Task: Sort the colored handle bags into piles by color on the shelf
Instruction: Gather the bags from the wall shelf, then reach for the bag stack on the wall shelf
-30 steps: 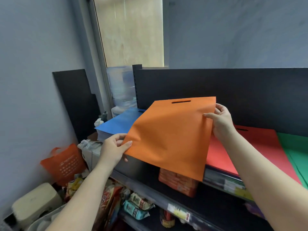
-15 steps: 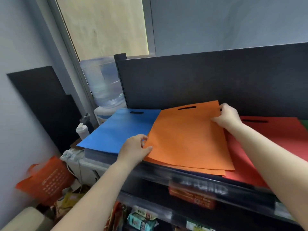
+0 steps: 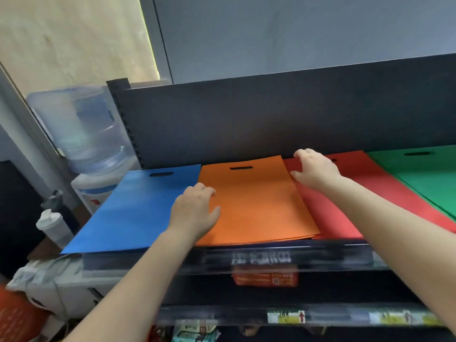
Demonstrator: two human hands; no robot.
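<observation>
The left hand (image 3: 196, 213) lay flat, fingers spread, on the left edge of the orange handle bags (image 3: 256, 203) at frame centre, while the right hand (image 3: 314, 170), fingers loosely extended, pressed the pile's upper right corner. The pile sat on the dark shelf (image 3: 271, 255) between blue bags (image 3: 133, 211) and red bags (image 3: 345, 206), green bags (image 3: 429, 178) at far right. A water dispenser (image 3: 84, 134) stood upper left.

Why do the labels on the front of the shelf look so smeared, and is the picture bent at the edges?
Head view: motion blur smears the label strip on the shelf edge and softens the water bottle; the orange bag and both hands, left hand and right hand, stay fairly sharp. The wide lens bows the shelf's back panel. Lighting is soft, without glare.
</observation>
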